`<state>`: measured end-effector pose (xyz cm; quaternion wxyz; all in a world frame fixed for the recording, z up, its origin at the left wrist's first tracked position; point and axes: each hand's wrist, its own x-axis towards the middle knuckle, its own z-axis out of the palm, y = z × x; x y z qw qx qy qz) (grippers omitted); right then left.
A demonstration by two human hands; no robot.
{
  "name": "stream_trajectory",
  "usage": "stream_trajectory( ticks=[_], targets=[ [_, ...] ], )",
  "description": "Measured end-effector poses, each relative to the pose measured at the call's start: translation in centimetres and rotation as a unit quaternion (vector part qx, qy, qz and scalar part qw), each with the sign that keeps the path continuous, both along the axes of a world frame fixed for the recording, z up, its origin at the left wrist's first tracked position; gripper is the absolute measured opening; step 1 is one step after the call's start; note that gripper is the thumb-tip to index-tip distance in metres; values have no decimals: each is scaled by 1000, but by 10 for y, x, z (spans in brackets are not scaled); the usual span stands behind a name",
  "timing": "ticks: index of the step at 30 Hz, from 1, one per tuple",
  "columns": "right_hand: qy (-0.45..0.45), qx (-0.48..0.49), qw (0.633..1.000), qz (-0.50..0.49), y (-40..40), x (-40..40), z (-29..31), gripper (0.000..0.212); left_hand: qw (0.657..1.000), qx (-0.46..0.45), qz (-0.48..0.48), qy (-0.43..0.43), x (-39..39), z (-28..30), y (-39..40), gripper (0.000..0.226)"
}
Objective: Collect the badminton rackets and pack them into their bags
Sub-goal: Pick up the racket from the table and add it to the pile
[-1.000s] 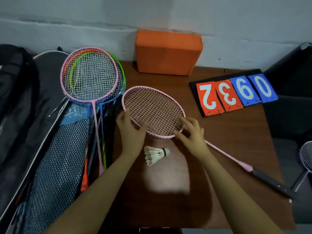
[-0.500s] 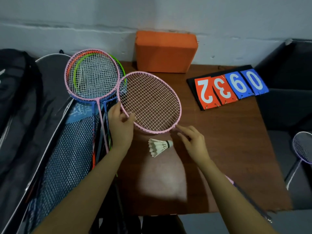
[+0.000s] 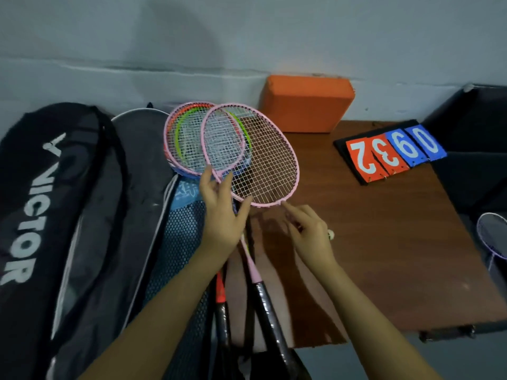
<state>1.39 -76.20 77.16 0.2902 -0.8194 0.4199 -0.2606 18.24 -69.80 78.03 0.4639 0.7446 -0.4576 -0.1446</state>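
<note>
Head view looks down on a brown table against a pale wall, with open racket bags to its left. A pink racket is held tilted above the table's left edge, its head lying partly over a stack of rackets that rests on the open mesh-lined bag. The left hand pinches the near-left rim of the pink racket's frame, thumb on one side and fingers curled on the other. The right hand hovers just near the frame's near edge; its forefinger points at the rim and appears to touch or nearly touch it, the other fingers loosely curled and holding nothing. The racket's pink shaft runs toward the viewer between the two forearms, ending in a black grip.

In the stack, at least three frames can be told apart by colour: pink, orange and green, with a blue rim peeking beneath; the exact count is unclear. One more racket, purple, shows at the far right edge, off the table. Two bags lie at left: the open one and a black bag marked VICTOR. A shuttlecock is mostly hidden behind the right hand. On the table's far side stand one orange block and one scoreboard with four number cards.
</note>
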Motion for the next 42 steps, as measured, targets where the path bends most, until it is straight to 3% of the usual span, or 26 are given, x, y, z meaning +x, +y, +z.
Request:
stream_trajectory(
  ticks=[7,12,17,20,24,30,36,42],
  targets=[
    [-15,9,999,-27,17,86,-14,38,987,92,-19,-128,56,-19,-3,51],
    [-4,31,999,-16,1,128,-27,42,985,107,-17,-137,101,-28,-25,36],
    [27,49,998,2,-17,143,-43,49,983,94,-30,-153,118,-40,-47,38],
    [62,58,996,14,-19,148,-48,52,971,146,-41,-185,122,-54,-47,46],
    [177,-56,982,14,-22,144,-52,46,938,243,-71,-239,129,-75,-41,53],
    [259,-28,965,31,-8,124,-63,58,926,249,-93,-270,132,-78,-35,54],
    [267,-5,963,29,-7,106,-50,48,925,241,-105,-273,114,-54,-23,52],
    [220,-5,975,14,17,25,-23,43,918,226,-169,-279,45,-17,13,48]
  ],
)
